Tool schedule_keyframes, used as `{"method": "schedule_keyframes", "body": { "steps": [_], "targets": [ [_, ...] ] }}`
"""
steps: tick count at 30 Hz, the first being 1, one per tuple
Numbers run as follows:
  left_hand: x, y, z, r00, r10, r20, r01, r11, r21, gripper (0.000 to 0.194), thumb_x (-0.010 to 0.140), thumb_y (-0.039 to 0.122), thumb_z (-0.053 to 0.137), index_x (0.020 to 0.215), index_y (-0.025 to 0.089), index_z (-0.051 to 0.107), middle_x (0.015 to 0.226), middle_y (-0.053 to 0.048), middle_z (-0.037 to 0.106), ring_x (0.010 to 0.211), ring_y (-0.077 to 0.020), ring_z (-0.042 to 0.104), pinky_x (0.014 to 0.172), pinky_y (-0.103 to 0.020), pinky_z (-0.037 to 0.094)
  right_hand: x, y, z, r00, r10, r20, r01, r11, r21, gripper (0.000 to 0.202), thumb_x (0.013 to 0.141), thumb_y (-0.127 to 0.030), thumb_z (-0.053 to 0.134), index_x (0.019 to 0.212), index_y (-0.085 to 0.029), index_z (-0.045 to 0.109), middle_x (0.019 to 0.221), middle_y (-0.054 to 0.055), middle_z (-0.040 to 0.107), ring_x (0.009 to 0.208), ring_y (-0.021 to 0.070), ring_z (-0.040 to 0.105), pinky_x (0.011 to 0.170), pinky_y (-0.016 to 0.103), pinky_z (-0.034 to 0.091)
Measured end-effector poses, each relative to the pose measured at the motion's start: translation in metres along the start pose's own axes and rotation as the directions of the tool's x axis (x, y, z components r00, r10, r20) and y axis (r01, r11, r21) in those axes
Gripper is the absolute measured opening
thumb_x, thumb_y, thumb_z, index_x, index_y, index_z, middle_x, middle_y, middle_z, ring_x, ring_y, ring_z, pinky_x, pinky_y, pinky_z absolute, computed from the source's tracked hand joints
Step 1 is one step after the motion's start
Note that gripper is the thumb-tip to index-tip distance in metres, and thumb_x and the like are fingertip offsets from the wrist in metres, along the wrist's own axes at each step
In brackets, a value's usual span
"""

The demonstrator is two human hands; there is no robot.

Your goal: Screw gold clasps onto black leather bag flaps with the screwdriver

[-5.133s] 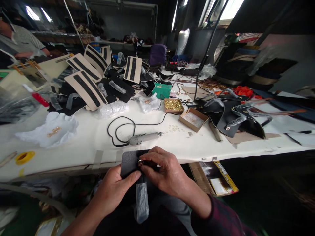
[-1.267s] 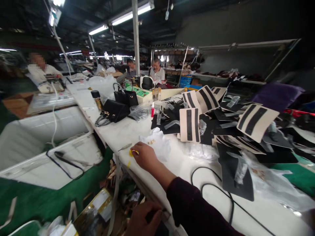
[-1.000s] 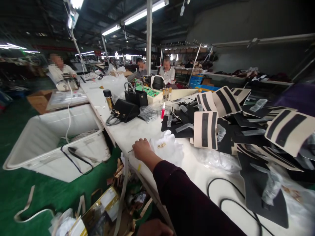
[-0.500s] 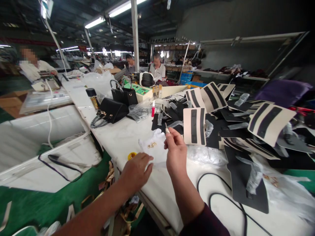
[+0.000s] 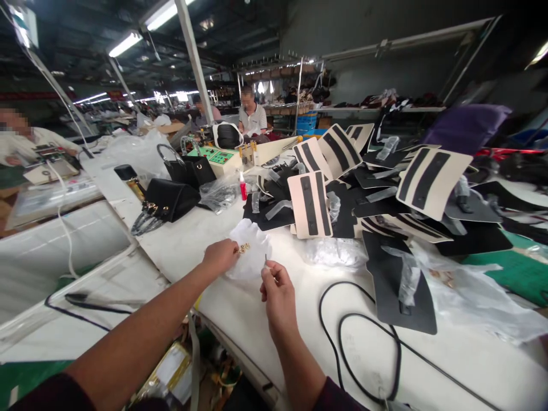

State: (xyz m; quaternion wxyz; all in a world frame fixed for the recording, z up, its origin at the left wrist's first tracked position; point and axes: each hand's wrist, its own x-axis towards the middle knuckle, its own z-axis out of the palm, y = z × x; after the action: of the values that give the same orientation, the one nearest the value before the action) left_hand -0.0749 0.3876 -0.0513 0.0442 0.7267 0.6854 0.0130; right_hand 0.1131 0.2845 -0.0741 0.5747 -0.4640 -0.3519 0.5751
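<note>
My left hand [image 5: 220, 257] reaches over a crumpled white plastic bag [image 5: 256, 233] on the table. Its fingers are drawn together at the edge of a small heap of gold metal pieces [image 5: 244, 248] on that bag; what lies between the fingertips is hidden. To the right, near the bag's front corner, my right hand [image 5: 279, 294] is closed in a pinch, thumb against forefinger. A thin, dark, pin-like piece [image 5: 266, 258] sticks up from this pinch; most of it is hidden by the fingers.
Beige panels with black strips [image 5: 310, 204] and black panels [image 5: 398, 279] lie heaped on the right. A black cable [image 5: 340, 348] loops across the white table [image 5: 240, 308]. Black handbags [image 5: 171, 200], a red bottle [image 5: 242, 187] and a machine [image 5: 222, 160] stand farther back. Co-workers sit beyond.
My left hand has moved forward to the gold pieces, and its fingers have come together there. My right hand has lowered toward me, still pinching the thin piece. The whole view has shifted.
</note>
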Motion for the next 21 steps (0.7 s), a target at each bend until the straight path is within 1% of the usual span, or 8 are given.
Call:
{"method": "schedule_keyframes", "body": {
  "steps": [5, 10, 12, 14, 16, 18, 19, 21],
  "targets": [
    [-0.003, -0.002, 0.003, 0.997, 0.009, -0.077, -0.020, 0.989, -0.145, 0.013, 0.091, 0.025, 0.064, 0.086, 0.023, 0.076, 0.099, -0.006, 0.076, 0.095, -0.0244, 0.068, 0.081, -0.031, 0.045, 0.001, -0.004, -0.002, 1.000, 0.017, -0.015, -0.016, 0.998, 0.052, 0.038, 0.084, -0.046, 0.075, 0.114, -0.023, 0.070, 0.081, -0.003, 0.057, 0.064, 0.0139, 0.052, 0.054, 0.026, 0.042],
    [-0.016, -0.002, -0.008, 0.982, 0.028, -0.185, -0.103, 0.905, -0.414, 0.013, 0.090, 0.030, 0.066, 0.091, 0.023, 0.077, 0.103, -0.004, 0.077, 0.094, -0.0215, 0.068, 0.087, -0.030, 0.049, 0.001, -0.005, -0.004, 0.999, -0.022, -0.023, 0.024, 0.996, 0.082, 0.033, 0.087, -0.045, 0.073, 0.111, -0.022, 0.071, 0.074, -0.004, 0.055, 0.062, 0.0134, 0.051, 0.058, 0.026, 0.043],
    [-0.027, -0.003, -0.013, 0.977, -0.001, -0.215, -0.119, 0.830, -0.545, 0.018, 0.090, 0.036, 0.066, 0.094, 0.022, 0.076, 0.097, -0.004, 0.077, 0.089, -0.0207, 0.069, 0.083, -0.030, 0.052, 0.000, -0.007, -0.004, 0.999, -0.040, -0.024, 0.043, 0.993, 0.108, 0.030, 0.090, -0.045, 0.070, 0.109, -0.022, 0.072, 0.071, -0.004, 0.056, 0.061, 0.0129, 0.049, 0.060, 0.027, 0.043],
    [-0.041, -0.002, -0.014, 0.973, -0.059, -0.223, -0.109, 0.734, -0.670, 0.028, 0.091, 0.045, 0.064, 0.099, 0.021, 0.075, 0.087, -0.004, 0.077, 0.080, -0.0205, 0.071, 0.070, -0.028, 0.054, -0.001, -0.008, -0.004, 0.998, -0.059, -0.037, 0.064, 0.989, 0.134, 0.029, 0.093, -0.045, 0.068, 0.109, -0.021, 0.072, 0.073, -0.003, 0.059, 0.061, 0.0126, 0.049, 0.060, 0.027, 0.042],
    [-0.062, 0.000, -0.014, 0.969, -0.120, -0.214, -0.088, 0.644, -0.760, 0.037, 0.092, 0.052, 0.064, 0.103, 0.019, 0.073, 0.079, -0.003, 0.075, 0.071, -0.0200, 0.071, 0.058, -0.027, 0.052, -0.002, -0.009, -0.003, 0.996, -0.075, -0.047, 0.081, 0.986, 0.147, 0.029, 0.093, -0.045, 0.068, 0.109, -0.021, 0.072, 0.078, -0.002, 0.062, 0.061, 0.0126, 0.050, 0.059, 0.027, 0.041],
    [-0.087, 0.004, -0.013, 0.962, -0.181, -0.203, -0.071, 0.551, -0.832, 0.040, 0.090, 0.054, 0.067, 0.105, 0.017, 0.072, 0.076, -0.003, 0.074, 0.066, -0.0189, 0.070, 0.055, -0.026, 0.053, -0.003, -0.010, -0.003, 0.995, -0.087, -0.039, 0.091, 0.987, 0.132, 0.028, 0.093, -0.045, 0.068, 0.107, -0.021, 0.072, 0.079, -0.002, 0.063, 0.061, 0.0125, 0.050, 0.059, 0.027, 0.040],
    [-0.101, 0.006, -0.013, 0.957, -0.216, -0.196, -0.067, 0.491, -0.868, 0.040, 0.088, 0.053, 0.070, 0.104, 0.016, 0.072, 0.075, -0.003, 0.074, 0.065, -0.0182, 0.070, 0.055, -0.026, 0.055, -0.004, -0.009, -0.003, 0.995, -0.092, -0.026, 0.094, 0.989, 0.112, 0.028, 0.093, -0.046, 0.068, 0.106, -0.021, 0.072, 0.077, -0.002, 0.062, 0.061, 0.0125, 0.050, 0.059, 0.027, 0.040],
    [-0.130, 0.011, -0.014, 0.938, -0.313, -0.149, -0.056, 0.288, -0.956, 0.040, 0.081, 0.051, 0.081, 0.098, 0.015, 0.073, 0.072, -0.003, 0.073, 0.066, -0.0178, 0.070, 0.056, -0.026, 0.056, -0.008, -0.009, 0.000, 0.994, -0.109, 0.002, 0.109, 0.993, 0.054, 0.026, 0.094, -0.046, 0.068, 0.103, -0.021, 0.070, 0.069, -0.005, 0.058, 0.059, 0.0123, 0.049, 0.060, 0.027, 0.040]
  ]
}}
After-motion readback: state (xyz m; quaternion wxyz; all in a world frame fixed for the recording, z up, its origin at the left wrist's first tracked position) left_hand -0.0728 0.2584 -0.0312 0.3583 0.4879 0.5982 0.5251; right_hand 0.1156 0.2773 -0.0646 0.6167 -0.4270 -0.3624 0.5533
